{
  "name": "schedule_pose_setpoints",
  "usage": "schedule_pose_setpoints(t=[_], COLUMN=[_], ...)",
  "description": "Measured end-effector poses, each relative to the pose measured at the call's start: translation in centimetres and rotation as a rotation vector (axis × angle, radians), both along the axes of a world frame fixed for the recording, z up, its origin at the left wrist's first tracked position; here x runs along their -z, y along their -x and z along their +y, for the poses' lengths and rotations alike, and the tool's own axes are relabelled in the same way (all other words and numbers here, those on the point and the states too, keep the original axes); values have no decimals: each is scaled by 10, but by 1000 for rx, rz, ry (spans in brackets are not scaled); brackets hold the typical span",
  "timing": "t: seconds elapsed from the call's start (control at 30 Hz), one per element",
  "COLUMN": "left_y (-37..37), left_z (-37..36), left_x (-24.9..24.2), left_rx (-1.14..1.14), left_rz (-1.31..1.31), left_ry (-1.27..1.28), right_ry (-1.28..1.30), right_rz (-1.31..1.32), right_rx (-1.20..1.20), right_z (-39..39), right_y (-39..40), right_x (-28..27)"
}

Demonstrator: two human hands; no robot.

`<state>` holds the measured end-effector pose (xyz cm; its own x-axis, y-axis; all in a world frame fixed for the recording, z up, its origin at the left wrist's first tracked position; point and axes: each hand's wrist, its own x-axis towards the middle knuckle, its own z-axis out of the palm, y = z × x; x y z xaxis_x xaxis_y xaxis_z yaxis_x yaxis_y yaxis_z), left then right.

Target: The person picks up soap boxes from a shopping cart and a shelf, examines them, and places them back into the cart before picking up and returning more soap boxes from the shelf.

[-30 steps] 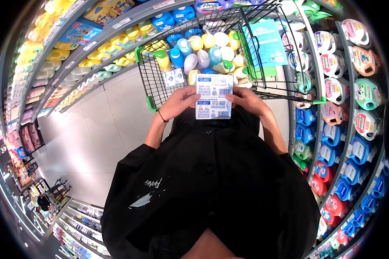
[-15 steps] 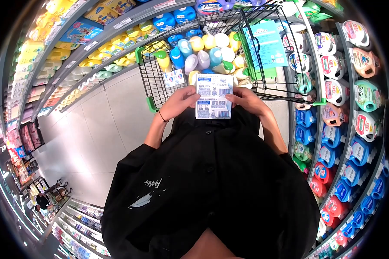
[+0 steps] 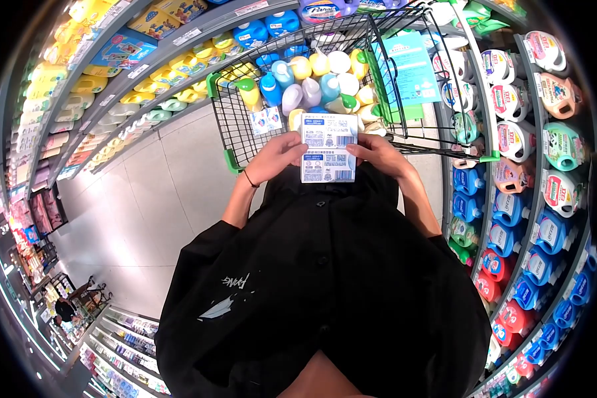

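Both hands grip a white package [image 3: 329,147] with blue print and barcodes, made up of two stacked box-like panels, in front of my body. My left hand [image 3: 275,156] is closed on its left side, thumb on the face and fingers behind. On the opposite side my right hand [image 3: 380,154] pinches the edge in the same way. Just beyond the package stands a black wire shopping cart [image 3: 231,126] with green corners. Inside it are several bottles, among them a blue bottle [image 3: 270,89] and a yellow bottle with a green top [image 3: 248,93]. A similar small blue-and-white package [image 3: 266,121] lies at the cart's near left.
Shelves of detergent jugs [image 3: 511,139] rise close on the right. Yellow and pale bottles [image 3: 154,86] fill shelves at the upper left. A light tiled floor [image 3: 146,199] runs along the left. A blue-green panel [image 3: 406,69] is at the cart's right end.
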<state>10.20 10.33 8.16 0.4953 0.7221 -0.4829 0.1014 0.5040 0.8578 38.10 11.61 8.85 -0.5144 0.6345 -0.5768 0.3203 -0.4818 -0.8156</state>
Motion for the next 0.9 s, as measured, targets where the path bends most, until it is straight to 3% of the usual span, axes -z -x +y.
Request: schedule_pose_setpoints(t=[0.9], left_y=[0], left_z=[-3], left_x=[-6], left_rx=[-12], left_rz=[-19], left_ry=[15], right_ry=[3], right_rz=[-14], right_rx=[-16], right_z=[-1], right_y=[1], right_x=[8])
